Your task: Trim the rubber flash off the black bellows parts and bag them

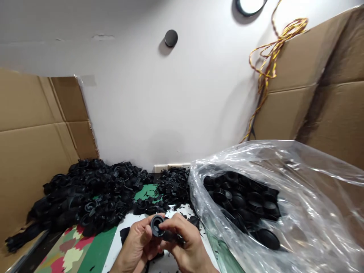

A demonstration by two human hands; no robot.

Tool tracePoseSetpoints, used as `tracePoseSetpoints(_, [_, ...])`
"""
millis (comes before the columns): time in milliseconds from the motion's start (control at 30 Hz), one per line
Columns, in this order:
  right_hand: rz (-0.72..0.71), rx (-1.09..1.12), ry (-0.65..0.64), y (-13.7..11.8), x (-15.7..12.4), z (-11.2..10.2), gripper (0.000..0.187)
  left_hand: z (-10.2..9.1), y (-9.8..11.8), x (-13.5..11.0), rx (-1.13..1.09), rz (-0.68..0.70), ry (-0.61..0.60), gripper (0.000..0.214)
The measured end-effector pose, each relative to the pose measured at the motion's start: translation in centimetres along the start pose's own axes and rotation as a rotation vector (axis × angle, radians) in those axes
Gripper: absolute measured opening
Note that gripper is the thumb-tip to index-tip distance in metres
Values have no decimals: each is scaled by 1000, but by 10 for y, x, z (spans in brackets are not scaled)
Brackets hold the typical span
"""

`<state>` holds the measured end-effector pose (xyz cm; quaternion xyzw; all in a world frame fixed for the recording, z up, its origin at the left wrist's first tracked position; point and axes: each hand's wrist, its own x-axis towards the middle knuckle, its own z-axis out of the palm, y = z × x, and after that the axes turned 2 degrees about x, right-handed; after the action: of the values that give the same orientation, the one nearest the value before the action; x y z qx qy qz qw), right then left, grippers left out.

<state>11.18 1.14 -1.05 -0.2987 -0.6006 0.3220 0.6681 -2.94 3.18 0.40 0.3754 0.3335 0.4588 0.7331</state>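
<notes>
your 2 hands meet low in the middle of the view, over the work surface. your left hand [138, 242] pinches a hollow black rubber part [154, 227] between thumb and fingers, its round open end tilted up toward you. your right hand [187, 237] grips at the part's right side, thumb and forefinger pressed to the rim and the other fingers curled; more black material shows beneath it, and whether that belongs to the same part cannot be told. under your hands lies a white sheet [131, 218] sprinkled with black bits, with a green strip [96, 250] and a camouflage-patterned strip [68, 250] to its left. on your right, a clear plastic bag [309, 216] gapes open around many round, ribbed black parts [247, 203]. beyond your hands to the left spreads a big heap of black pieces [96, 189], and straight ahead sits a smaller pile of black scraps [173, 185]. cardboard panels [34, 102] stand on both sides. at the back, the pale wall [170, 102] bears 1 black disc [171, 38], and a looped yellow-and-brown cord [267, 64] hangs by the right-hand cardboard.
</notes>
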Motion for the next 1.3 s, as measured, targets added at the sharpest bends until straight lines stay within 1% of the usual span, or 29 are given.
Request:
tracePoseSetpoints(67, [-61, -75, 11, -1, 2, 1, 26, 0, 0, 0, -6, -23, -5, 59])
tracePoseSetpoints(133, [-75, -147, 8, -4, 4, 2, 20, -1, 0, 1, 20, -41, -2, 62])
tracePoseSetpoints(200, [-72, -169, -1, -7, 8, 1, 10, -4, -2, 4, 85, -24, 11, 66])
tracePoseSetpoints(233, [-55, -153, 12, -9, 11, 0, 8, -6, -3, 7, 121, 19, 38, 68])
tracePoseSetpoints(267, [6, -133, 21, -11, 14, -3, 11, -9, -4, 11, 157, 57, 73, 69])
tracePoseSetpoints(333, [183, -58, 93, -16, 22, -13, 20, -12, -4, 16, 256, 145, 161, 65])
tracePoseSetpoints(367, [268, -27, 146, -20, 27, -21, 26, -13, -3, 18, 281, 205, 197, 62])
tracePoseSetpoints(400, [314, -29, 221, -25, 32, -31, 32, -12, -2, 18, 297, 260, 241, 58])
tracePoseSetpoints(433, [343, -57, 269, -30, 37, -44, 35, -11, 1, 17, 306, 294, 278, 55])
tracePoseSetpoints(467, [344, -111, 345, -36, 41, -57, 37, -8, 3, 15, 307, 313, 310, 52])
tracePoseSetpoints(533, [305, -249, 553, -46, 49, -86, 43, -2, 7, 10, 296, 313, 341, 51])
tracePoseSetpoints(567, [302, -262, 608, -51, 52, -100, 45, 1, 9, 8, 285, 325, 356, 50])
tracePoseSetpoints(633, [316, -272, 652, -57, 55, -122, 46, 5, 10, 6, 303, 339, 379, 48])
tracePoseSetpoints(667, [323, -282, 659, -60, 55, -130, 46, 7, 9, 6, 314, 347, 398, 47])
tracePoseSetpoints(700, [317, -318, 653, -62, 54, -135, 43, 7, 8, 6, 343, 355, 416, 46])
tracePoseSetpoints(767, [224, -529, 613, -66, 48, -138, 34, 8, 5, 5, 429, 392, 442, 41])
tracePoseSetpoints(833, [17, -731, 536, -69, 40, -135, 21, 8, 1, 4, 502, 425, 456, 33])
tracePoseSetpoints(900, [-205, -831, 415, -69, 30, -129, 11, 8, -1, 4, 566, 453, 470, 27])
tracePoseSetpoints(933, [-280, -845, 349, -68, 25, -125, 10, 8, -1, 3, 601, 467, 483, 25])
tracePoseSetpoints(967, [-316, -849, 284, -67, 19, -121, 13, 8, -2, 3, 645, 483, 502, 24])
tracePoseSetpoints(1000, [-312, -839, 241, -64, 14, -117, 16, 7, -2, 4, 689, 495, 524, 23])
tracePoseSetpoints(1067, [-288, -795, 236, -57, 3, -109, 16, 4, -2, 4, 756, 509, 567, 24])
tracePoseSetpoints(1167, [-208, -751, 218, -46, -10, -101, 12, -1, 0, 6, 823, 552, 614, 22])
tracePoseSetpoints(1233, [-210, -758, 222, -40, -14, -103, 12, -4, 2, 6, 846, 585, 652, 21])
tracePoseSetpoints(1300, [-271, -810, 270, -38, -10, -115, 13, -9, 4, 7, 815, 592, 699, 21])
